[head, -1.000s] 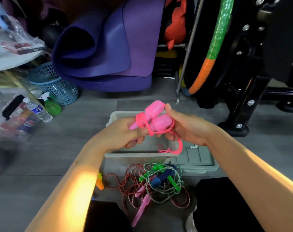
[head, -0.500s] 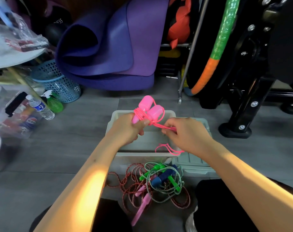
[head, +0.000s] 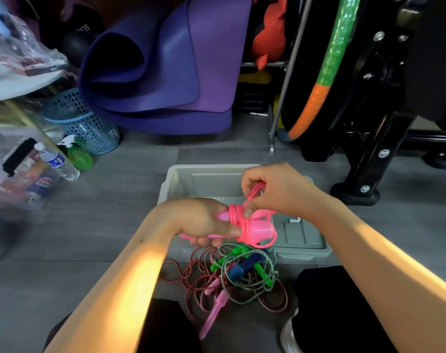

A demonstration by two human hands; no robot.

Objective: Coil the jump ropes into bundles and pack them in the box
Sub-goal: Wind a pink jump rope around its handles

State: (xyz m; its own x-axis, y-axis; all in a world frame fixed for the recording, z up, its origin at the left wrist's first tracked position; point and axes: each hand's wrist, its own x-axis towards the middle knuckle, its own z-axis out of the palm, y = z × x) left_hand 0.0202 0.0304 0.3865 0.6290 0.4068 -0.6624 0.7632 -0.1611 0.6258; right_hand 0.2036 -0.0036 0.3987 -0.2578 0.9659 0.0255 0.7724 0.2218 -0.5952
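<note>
Grey floor carries the box (head: 181, 184). Above its near rim, the left hand (head: 204, 222) grips the pink rope's (head: 238, 222) handles; the right hand (head: 275, 192) pinches a loop. Wrapping seems nearly finished; next, tuck the end and drop the bundle in. Other ropes (head: 242, 276) lie tangled before the box.

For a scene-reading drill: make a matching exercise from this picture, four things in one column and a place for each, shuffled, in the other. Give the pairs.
Things:
1. pink jump rope
2. grey box
3. tangled ropes
4. blue basket

Places:
A. on the floor, nearer the person than the box
B. far left, beside the purple mat
C. held in both hands
D. open on the floor, behind the hands

Pairs: 1-C, 2-D, 3-A, 4-B
</note>
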